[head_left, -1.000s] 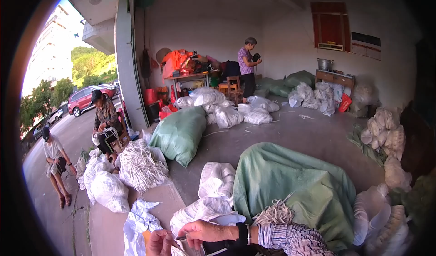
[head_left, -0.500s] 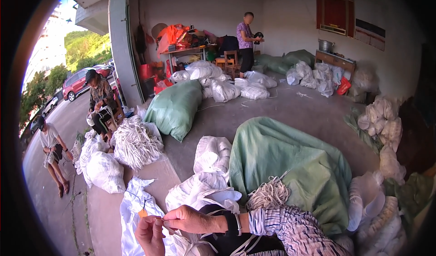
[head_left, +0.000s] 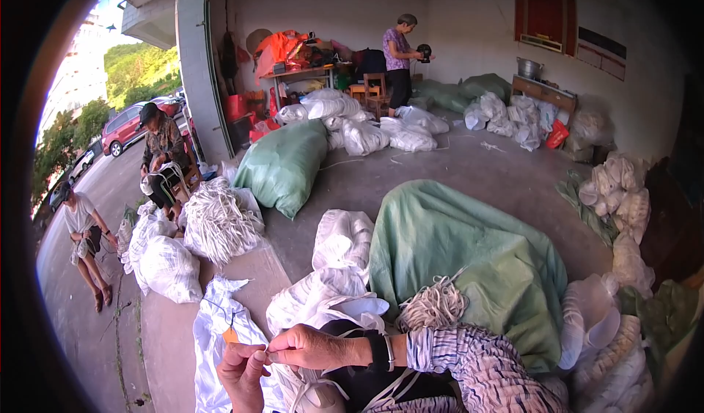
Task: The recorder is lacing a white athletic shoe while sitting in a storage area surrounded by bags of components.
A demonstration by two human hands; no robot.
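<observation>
My left hand (head_left: 243, 373) is closed in a pinch at the lower middle. From the right, my right hand (head_left: 306, 346) reaches across, and its thumb and fingertips meet the left fingertips. Whatever they pinch is too small to make out. Pale flat cords (head_left: 396, 392) trail over my dark-clad lap below the right wrist. Just beyond the left hand lies a white woven sack (head_left: 213, 318) with an orange tag (head_left: 231, 335) on it. A tangled bundle of off-white cords (head_left: 434, 304) rests against the green sheet, above my right forearm.
A large green sheet-covered heap (head_left: 469, 259) stands ahead. White bags (head_left: 343, 241) and a mound of white cords (head_left: 220, 221) lie to the left, near a full green sack (head_left: 282, 165). One person (head_left: 163, 156) sits by the pillar, another (head_left: 86, 230) at far left; a third (head_left: 400, 57) stands at the back.
My hands stay together, fingertips touching, with only a slight shift. The standing person's head has turned down toward the dark object held. The far-left person sits a little more upright.
</observation>
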